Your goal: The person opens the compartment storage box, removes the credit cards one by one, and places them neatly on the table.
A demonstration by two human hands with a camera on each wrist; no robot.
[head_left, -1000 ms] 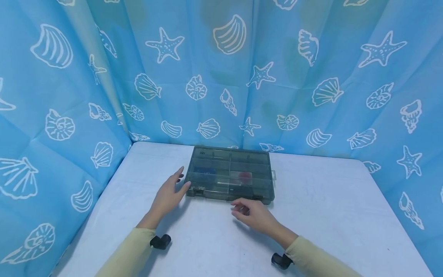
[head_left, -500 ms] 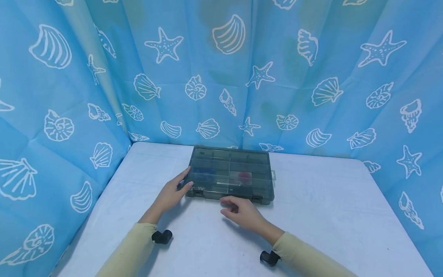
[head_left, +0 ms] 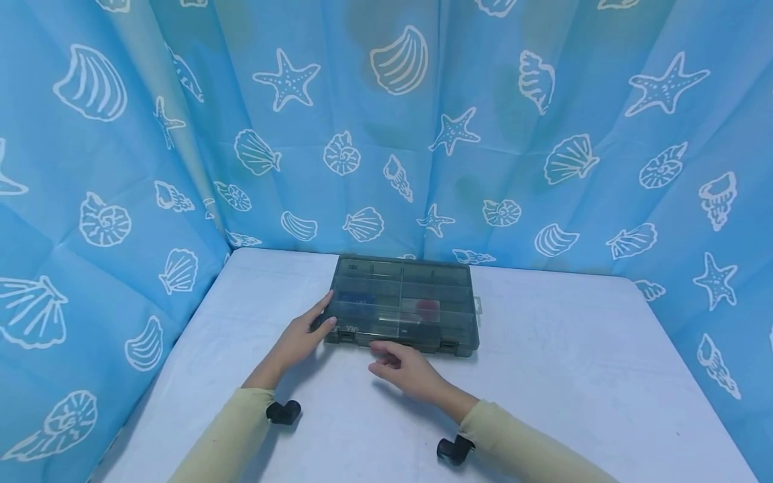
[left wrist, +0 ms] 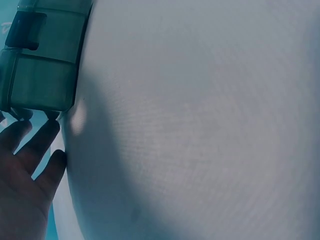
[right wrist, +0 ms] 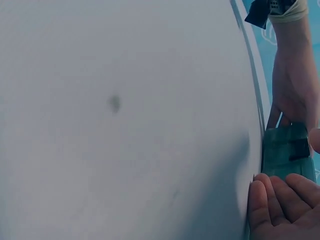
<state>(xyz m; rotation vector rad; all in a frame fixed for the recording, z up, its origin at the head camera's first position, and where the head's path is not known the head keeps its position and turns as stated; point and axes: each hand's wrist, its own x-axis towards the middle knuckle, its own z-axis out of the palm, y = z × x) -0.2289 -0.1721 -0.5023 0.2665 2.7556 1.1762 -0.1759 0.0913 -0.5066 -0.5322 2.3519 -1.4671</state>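
Observation:
A dark translucent compartment box [head_left: 368, 288] lies on the white table with its lid down. Through the lid show a blue item [head_left: 355, 299] and a round red item [head_left: 427, 305]. My left hand [head_left: 300, 339] is at the box's left end, fingers fairly straight against that side and the thumb at the front corner. In the left wrist view, the fingertips [left wrist: 51, 122] meet the box end. Just before the front edge, my right hand [head_left: 407, 369] has loosely bent fingers and holds nothing. Left of it sits the left front latch [head_left: 346, 334].
Another latch [head_left: 448, 346] is on the front edge to the right. A clear loop [head_left: 478, 305] sticks out from the box's right side. Behind the table [head_left: 555, 362] hangs a blue curtain [head_left: 374, 134] with white shells and starfish. Each wrist wears a black camera [head_left: 455, 450].
My right hand has slid left along the box's front edge. The left hand has come in against the box's left side. The box has stayed in place.

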